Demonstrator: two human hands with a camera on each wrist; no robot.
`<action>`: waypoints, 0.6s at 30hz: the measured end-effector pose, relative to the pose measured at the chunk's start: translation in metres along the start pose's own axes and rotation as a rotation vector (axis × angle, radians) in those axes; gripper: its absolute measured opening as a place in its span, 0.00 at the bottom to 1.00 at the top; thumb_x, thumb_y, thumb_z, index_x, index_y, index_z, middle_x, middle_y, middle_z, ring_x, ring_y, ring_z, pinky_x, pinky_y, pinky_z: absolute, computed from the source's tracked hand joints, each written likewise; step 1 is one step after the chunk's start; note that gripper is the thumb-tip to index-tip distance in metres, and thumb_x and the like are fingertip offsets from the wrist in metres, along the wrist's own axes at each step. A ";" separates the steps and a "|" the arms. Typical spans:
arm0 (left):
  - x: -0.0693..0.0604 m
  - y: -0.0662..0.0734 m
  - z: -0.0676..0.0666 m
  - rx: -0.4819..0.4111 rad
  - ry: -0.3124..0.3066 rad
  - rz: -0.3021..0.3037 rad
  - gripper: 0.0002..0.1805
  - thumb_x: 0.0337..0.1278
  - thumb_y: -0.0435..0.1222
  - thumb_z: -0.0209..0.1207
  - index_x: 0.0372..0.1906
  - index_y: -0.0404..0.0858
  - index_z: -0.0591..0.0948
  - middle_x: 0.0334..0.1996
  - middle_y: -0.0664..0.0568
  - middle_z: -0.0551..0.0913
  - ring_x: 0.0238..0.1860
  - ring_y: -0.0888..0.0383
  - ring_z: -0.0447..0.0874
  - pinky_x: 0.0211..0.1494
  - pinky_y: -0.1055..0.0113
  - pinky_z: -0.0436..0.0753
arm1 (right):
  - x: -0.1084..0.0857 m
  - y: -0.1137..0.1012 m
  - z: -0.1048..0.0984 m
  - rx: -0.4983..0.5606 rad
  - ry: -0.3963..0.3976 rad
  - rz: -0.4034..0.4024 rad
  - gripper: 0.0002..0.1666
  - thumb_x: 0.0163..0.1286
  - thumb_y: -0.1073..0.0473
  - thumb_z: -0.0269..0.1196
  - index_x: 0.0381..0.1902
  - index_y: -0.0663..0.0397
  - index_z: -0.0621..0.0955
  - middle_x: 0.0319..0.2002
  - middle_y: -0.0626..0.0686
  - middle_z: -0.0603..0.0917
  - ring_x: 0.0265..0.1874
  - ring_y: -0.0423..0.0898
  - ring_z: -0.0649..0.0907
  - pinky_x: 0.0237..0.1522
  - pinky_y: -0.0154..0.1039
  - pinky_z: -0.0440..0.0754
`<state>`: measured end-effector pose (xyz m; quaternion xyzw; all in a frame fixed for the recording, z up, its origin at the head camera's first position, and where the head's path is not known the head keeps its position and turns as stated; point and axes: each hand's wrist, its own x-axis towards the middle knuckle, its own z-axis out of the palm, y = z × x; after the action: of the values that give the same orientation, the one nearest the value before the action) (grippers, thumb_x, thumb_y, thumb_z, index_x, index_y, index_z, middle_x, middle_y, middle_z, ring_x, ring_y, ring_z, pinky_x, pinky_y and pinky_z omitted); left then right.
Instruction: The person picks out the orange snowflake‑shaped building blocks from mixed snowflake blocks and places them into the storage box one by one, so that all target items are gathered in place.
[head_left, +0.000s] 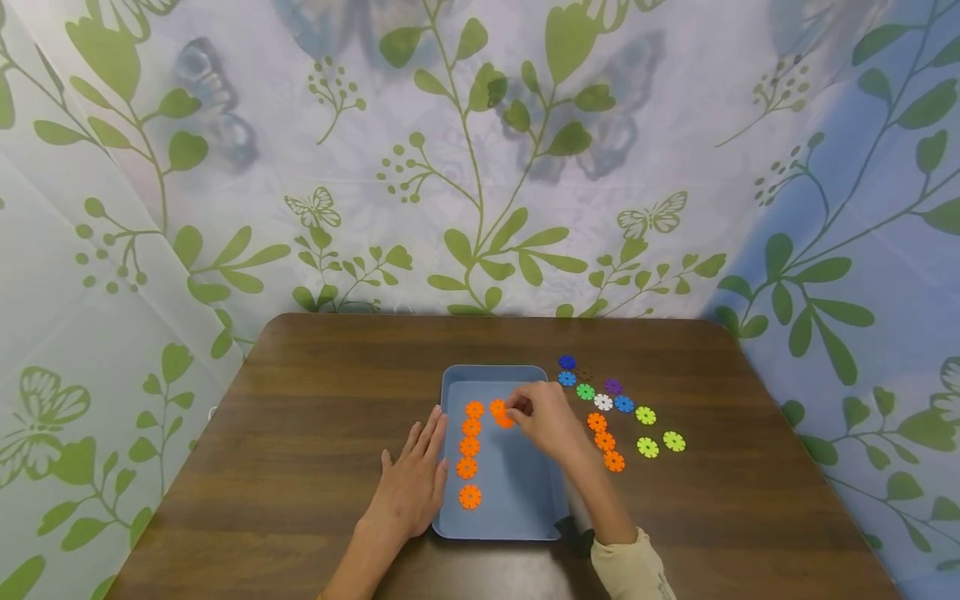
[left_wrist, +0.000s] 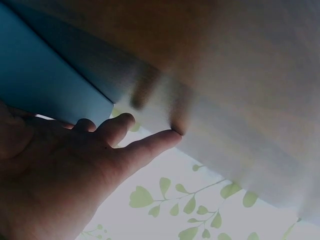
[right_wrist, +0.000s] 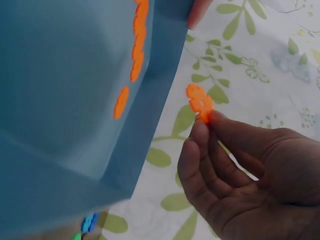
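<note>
A blue-grey tray [head_left: 517, 521] lies on the table with a column of several orange notched discs [head_left: 468, 447] along its left side. The right hand [head_left: 551, 421] is over the tray's upper part, pinching orange discs [head_left: 501, 412] between thumb and fingertips; in the right wrist view the right hand [right_wrist: 245, 170] holds these joined orange discs [right_wrist: 201, 102] by their lower end. The left hand [head_left: 408, 487] rests along the tray's left wall, fingers extended. In the left wrist view the left hand [left_wrist: 75, 165] has straight fingers beside the tray [left_wrist: 55, 75].
Right of the tray on the brown table [head_left: 315, 417] lie several loose discs: orange ones [head_left: 604, 441], yellow-green ones [head_left: 648, 447], a white one [head_left: 603, 402], a green one [head_left: 585, 392], a purple one [head_left: 613, 386] and blue ones [head_left: 567, 378]. A patterned cloth [head_left: 450, 208] hangs behind.
</note>
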<state>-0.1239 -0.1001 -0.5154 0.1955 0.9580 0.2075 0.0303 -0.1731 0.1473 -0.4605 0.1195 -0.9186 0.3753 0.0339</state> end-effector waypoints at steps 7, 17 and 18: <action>0.000 0.000 0.000 0.003 -0.004 -0.002 0.35 0.86 0.40 0.50 0.88 0.38 0.55 0.89 0.49 0.50 0.84 0.38 0.57 0.67 0.15 0.62 | 0.009 0.002 0.006 -0.003 -0.026 0.004 0.06 0.69 0.72 0.73 0.32 0.60 0.91 0.27 0.50 0.89 0.25 0.39 0.84 0.31 0.35 0.86; 0.002 -0.002 0.002 0.012 -0.003 -0.011 0.36 0.86 0.43 0.50 0.88 0.39 0.55 0.89 0.49 0.50 0.85 0.37 0.57 0.67 0.15 0.62 | 0.021 0.010 0.014 -0.006 -0.053 0.033 0.08 0.69 0.72 0.73 0.30 0.60 0.89 0.25 0.49 0.88 0.24 0.40 0.82 0.30 0.36 0.83; 0.002 -0.003 0.002 0.011 -0.002 -0.009 0.36 0.86 0.43 0.50 0.88 0.39 0.55 0.89 0.49 0.50 0.85 0.37 0.57 0.67 0.15 0.62 | 0.022 0.010 0.015 -0.010 -0.057 0.040 0.08 0.69 0.72 0.73 0.29 0.60 0.89 0.25 0.49 0.87 0.24 0.40 0.81 0.29 0.36 0.83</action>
<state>-0.1266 -0.1005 -0.5185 0.1914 0.9600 0.2018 0.0313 -0.1963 0.1397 -0.4745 0.1114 -0.9233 0.3675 0.0007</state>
